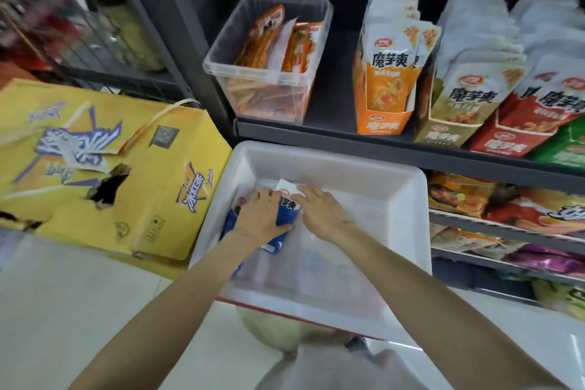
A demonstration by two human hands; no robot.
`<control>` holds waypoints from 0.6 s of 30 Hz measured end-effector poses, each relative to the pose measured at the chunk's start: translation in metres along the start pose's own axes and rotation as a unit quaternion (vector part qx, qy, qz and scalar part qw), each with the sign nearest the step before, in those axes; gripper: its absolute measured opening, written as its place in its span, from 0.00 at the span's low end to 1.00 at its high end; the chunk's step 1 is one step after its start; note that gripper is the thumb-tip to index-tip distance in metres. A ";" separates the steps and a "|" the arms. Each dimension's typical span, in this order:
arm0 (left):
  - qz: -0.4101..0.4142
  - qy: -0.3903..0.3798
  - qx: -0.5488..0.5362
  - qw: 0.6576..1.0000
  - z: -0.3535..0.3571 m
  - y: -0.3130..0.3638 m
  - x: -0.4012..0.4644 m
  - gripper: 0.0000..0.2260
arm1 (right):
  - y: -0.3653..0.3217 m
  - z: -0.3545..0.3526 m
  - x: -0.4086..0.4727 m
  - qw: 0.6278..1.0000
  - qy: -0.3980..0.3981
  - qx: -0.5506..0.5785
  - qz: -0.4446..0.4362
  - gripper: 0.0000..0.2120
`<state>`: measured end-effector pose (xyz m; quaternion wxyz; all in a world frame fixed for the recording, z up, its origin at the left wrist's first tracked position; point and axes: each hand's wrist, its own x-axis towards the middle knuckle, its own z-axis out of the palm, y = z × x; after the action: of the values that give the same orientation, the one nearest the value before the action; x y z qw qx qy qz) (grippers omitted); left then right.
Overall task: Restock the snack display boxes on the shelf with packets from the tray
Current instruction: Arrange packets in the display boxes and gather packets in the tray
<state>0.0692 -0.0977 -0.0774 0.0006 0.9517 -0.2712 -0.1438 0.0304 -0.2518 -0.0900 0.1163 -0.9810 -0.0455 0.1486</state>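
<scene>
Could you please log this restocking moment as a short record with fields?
tray: white tray, below the top shelf
packets: blue-and-white packets in the tray's far left corner
left hand: left hand grips the packets
right hand: right hand rests on them, fingers straight
shelf: orange display box, olive display box, red display box, clear bin

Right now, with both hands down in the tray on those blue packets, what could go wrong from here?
1. The white tray seems to overhang its support, so pressing down could tip it.
2. The left hand and right hand cover several blue packets; lifting them together, one might slip out.
3. No blue display box shows on the shelf, and the olive box looks full, so packets could get misplaced.
</scene>
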 end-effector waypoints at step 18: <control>0.050 0.043 -0.552 0.831 -0.079 0.019 -0.016 0.13 | 0.028 -0.082 -0.103 0.765 0.249 0.565 0.184 0.20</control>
<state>0.0676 -0.1120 0.0042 0.5443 0.7836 -0.1936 -0.2286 -0.0410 -0.3091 0.0079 0.6274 -0.7297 0.2588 -0.0833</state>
